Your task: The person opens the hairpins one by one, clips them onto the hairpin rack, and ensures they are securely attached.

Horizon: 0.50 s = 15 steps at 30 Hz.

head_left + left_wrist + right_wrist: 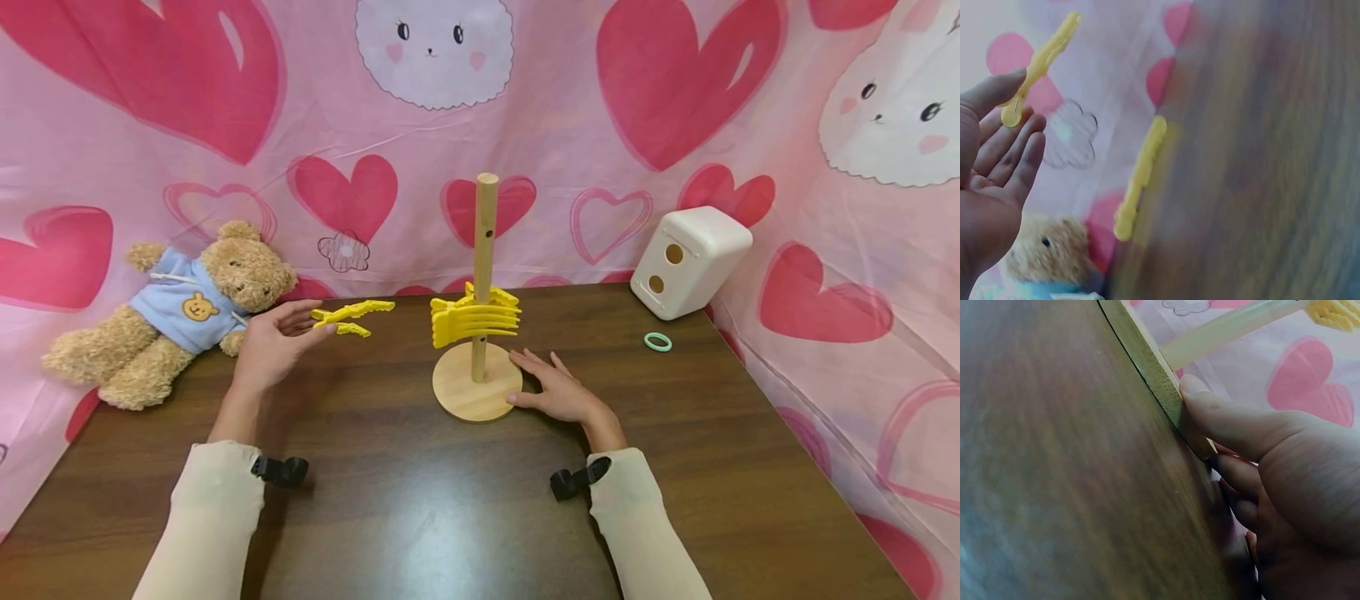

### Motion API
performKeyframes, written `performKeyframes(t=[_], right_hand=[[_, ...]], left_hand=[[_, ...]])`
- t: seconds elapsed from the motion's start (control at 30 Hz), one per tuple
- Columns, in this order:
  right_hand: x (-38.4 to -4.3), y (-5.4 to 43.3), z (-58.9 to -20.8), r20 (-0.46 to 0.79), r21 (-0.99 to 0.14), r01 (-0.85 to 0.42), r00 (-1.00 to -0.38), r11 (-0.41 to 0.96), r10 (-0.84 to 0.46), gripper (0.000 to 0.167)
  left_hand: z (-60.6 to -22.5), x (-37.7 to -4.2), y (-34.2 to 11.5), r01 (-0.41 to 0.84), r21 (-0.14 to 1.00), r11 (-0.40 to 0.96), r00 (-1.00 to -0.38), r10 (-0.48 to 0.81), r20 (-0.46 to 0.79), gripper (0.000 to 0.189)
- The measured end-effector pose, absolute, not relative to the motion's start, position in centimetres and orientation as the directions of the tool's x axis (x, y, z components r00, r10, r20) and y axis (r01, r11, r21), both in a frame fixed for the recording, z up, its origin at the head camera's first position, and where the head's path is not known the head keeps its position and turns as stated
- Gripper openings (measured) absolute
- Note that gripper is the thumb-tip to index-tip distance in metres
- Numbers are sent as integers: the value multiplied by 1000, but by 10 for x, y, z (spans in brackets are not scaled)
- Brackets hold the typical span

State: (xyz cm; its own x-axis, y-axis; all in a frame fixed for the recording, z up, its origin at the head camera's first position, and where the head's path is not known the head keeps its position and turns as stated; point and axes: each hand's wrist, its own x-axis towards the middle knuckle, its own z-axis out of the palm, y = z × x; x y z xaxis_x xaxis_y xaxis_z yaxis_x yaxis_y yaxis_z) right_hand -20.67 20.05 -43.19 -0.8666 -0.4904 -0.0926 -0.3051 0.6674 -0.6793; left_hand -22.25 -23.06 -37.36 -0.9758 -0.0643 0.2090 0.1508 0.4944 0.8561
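Observation:
My left hand (273, 342) pinches a slim, bumpy yellow plastic piece (363, 309) between thumb and fingers, above the table. Below it, a similar yellow piece (1141, 178) lies on the table near the back edge. In the middle stands a wooden stand (483, 250), an upright round post with holes on a round base (457, 387). Around the post's lower part sits a ribbed, claw-like yellow plastic part (480, 319). My right hand (558, 392) holds the right edge of the base, its thumb (1222, 419) against the rim and its fingers farther round.
A teddy bear (187, 296) in a blue top leans at the back left, close to my left hand. A white box with two round holes (690, 262) stands at the back right, with a mint-green ring (657, 342) before it. Pink heart-patterned cloth (427, 142) hangs behind the table.

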Motion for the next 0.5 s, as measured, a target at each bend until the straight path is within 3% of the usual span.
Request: performKeyframes(t=[0.2,0.5], right_hand=[[-208,201,-433,-95,-677,-310,-863,668,-497,78],[-209,201,-434,-95,-675,-313,-861,668,-499,78]], left_hand=[[-360,-215,-210,246,848,470,-951,-51,304,42],[-337,-207,-179,410,757,509,-850,-87,519,25]])
